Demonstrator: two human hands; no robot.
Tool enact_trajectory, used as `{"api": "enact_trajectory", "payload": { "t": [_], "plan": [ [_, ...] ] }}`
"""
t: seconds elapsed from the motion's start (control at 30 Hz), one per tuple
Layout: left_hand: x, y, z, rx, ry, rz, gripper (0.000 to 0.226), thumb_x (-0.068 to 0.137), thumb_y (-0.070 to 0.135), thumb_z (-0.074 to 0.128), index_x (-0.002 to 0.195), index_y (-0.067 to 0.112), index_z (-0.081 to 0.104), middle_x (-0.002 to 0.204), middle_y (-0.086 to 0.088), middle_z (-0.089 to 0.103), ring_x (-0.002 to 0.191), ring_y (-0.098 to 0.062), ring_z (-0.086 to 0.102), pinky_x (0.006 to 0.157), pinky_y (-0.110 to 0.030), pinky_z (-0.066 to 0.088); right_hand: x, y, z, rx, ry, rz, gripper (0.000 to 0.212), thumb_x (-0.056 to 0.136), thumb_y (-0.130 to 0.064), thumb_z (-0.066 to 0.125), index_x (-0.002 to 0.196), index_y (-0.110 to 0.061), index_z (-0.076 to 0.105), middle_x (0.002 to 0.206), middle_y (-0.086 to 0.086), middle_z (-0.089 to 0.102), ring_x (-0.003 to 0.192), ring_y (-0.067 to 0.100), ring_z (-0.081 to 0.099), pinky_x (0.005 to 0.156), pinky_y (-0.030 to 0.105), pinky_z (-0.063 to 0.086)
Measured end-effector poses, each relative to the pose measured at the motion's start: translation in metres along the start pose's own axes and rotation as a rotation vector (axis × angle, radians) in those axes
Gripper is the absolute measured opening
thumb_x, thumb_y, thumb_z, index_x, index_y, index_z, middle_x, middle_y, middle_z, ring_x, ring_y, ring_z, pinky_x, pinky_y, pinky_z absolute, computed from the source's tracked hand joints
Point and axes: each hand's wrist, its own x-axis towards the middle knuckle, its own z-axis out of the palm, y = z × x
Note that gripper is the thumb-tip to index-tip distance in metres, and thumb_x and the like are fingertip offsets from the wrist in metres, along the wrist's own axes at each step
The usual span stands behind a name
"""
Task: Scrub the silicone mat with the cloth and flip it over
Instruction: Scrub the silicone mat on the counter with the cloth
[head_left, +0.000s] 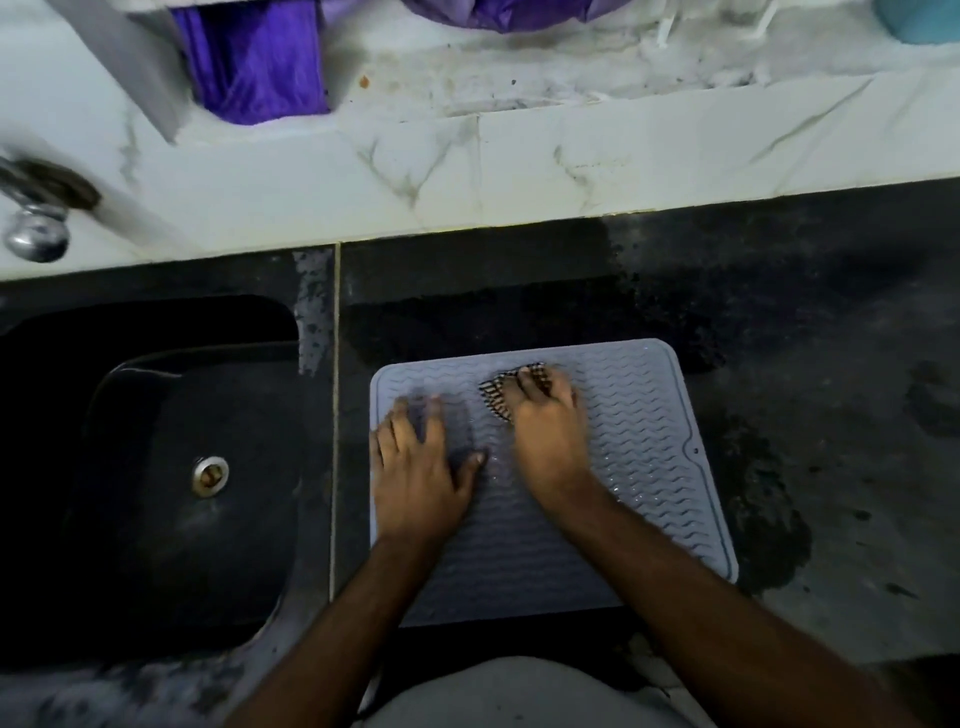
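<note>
While we looked down from the head camera, the grey silicone mat (639, 467) lay flat on the dark desk (810, 322), just to the right of the black sink (171, 499) and near the desk's front edge, its wavy ridged side facing up. Our left hand (421, 478) rested palm down on the left part of the mat, fingers spread and thumb pointing toward the middle, gripping nothing. Our right hand (545, 431) was pressed onto the upper middle of the mat, its fingers curled down over a checked cloth (496, 397), which showed as a dark-and-light patterned bunch sticking out to the left of and beyond the fingertips; the hand was blurred, so we could not tell how much cloth lay beneath the palm. Small glints of wet showed on the ridges below that hand, and darker damp patches marked the desk around the mat's far and right edges. Behind the desk ran a white marbled ledge (571, 171), with purple fabric (254, 62) hanging above it and a metal tap (36, 228) at the far left over the sink.
</note>
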Motion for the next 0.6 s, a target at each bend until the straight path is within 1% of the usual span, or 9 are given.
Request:
{"api": "enact_trajectory", "payload": {
  "t": [0.03,0.1,0.2,0.27,0.33,0.4,0.5,0.57,0.6],
  "plan": [
    [-0.006,-0.004,-0.002,0.007,0.018,0.056,0.078,0.093,0.073,0.037,0.152,0.021,0.039,0.156,-0.019,0.034,0.136,-0.037,0.038,0.113,-0.050,0.034,-0.001,0.003,0.005,0.012,-0.024,-0.008,0.051,0.093,-0.012,0.051,0.143,-0.012,0.048,0.148,0.010,0.049,0.140,0.038,0.034,0.112,0.049,0.035],
    [-0.017,-0.003,-0.003,0.006,-0.084,0.145,0.078,0.092,0.075,0.033,0.152,0.026,0.040,0.155,-0.015,0.037,0.136,-0.034,0.037,0.113,-0.047,0.036,-0.001,0.004,0.009,-0.017,-0.095,-0.014,0.054,0.096,-0.006,0.042,0.150,-0.011,0.038,0.155,0.012,0.039,0.144,0.041,0.028,0.114,0.049,0.034],
    [-0.025,0.003,0.004,0.005,-0.148,0.144,0.090,0.086,0.077,0.031,0.158,0.023,0.031,0.161,-0.016,0.030,0.144,-0.038,0.028,0.118,-0.049,0.029,0.009,-0.019,-0.001,-0.076,-0.107,0.007,0.047,0.093,-0.005,0.049,0.139,-0.004,0.045,0.137,0.020,0.054,0.128,0.043,0.048,0.097,0.047,0.051],
    [-0.025,0.001,0.009,0.030,-0.178,0.170,0.091,0.085,0.074,0.032,0.157,0.020,0.033,0.163,-0.016,0.028,0.148,-0.038,0.025,0.120,-0.051,0.026,0.015,-0.043,-0.005,-0.100,-0.119,-0.001,0.040,0.091,-0.007,0.051,0.131,0.001,0.050,0.125,0.025,0.060,0.115,0.043,0.058,0.090,0.046,0.053],
    [-0.021,-0.007,0.017,0.036,-0.219,0.195,0.087,0.085,0.072,0.032,0.154,0.019,0.040,0.161,-0.014,0.034,0.150,-0.035,0.026,0.120,-0.050,0.023,0.017,-0.067,-0.003,-0.100,-0.129,-0.041,0.036,0.092,-0.005,0.050,0.127,0.005,0.052,0.119,0.030,0.061,0.109,0.043,0.061,0.090,0.048,0.054],
    [-0.020,-0.014,0.022,0.025,-0.244,0.236,0.079,0.088,0.065,0.031,0.150,0.019,0.048,0.155,-0.011,0.045,0.147,-0.034,0.033,0.119,-0.049,0.022,0.020,-0.087,-0.003,-0.122,-0.123,-0.097,0.028,0.092,-0.002,0.052,0.118,0.005,0.058,0.109,0.026,0.066,0.099,0.039,0.065,0.087,0.048,0.055],
    [-0.026,-0.017,0.020,-0.073,-0.189,0.239,0.072,0.087,0.057,0.035,0.142,0.015,0.058,0.141,-0.012,0.060,0.135,-0.039,0.050,0.115,-0.052,0.033,0.025,-0.112,-0.010,-0.176,-0.147,-0.217,0.013,0.090,-0.004,0.057,0.099,-0.005,0.066,0.092,0.012,0.069,0.086,0.028,0.067,0.078,0.040,0.055],
    [-0.030,-0.014,0.015,-0.109,-0.174,0.189,0.079,0.083,0.059,0.037,0.147,0.015,0.052,0.144,-0.012,0.057,0.136,-0.038,0.049,0.113,-0.053,0.039,0.026,-0.125,-0.014,-0.200,-0.179,-0.272,0.010,0.086,-0.003,0.061,0.091,-0.008,0.068,0.086,0.009,0.070,0.082,0.028,0.067,0.071,0.038,0.053],
    [-0.031,-0.014,0.017,-0.122,-0.179,0.169,0.083,0.082,0.061,0.036,0.153,0.017,0.044,0.151,-0.010,0.051,0.141,-0.036,0.044,0.115,-0.052,0.037,0.026,-0.131,-0.015,-0.213,-0.190,-0.285,0.010,0.083,-0.002,0.063,0.088,-0.009,0.069,0.083,0.009,0.069,0.080,0.029,0.067,0.070,0.037,0.054]
  ]
}}
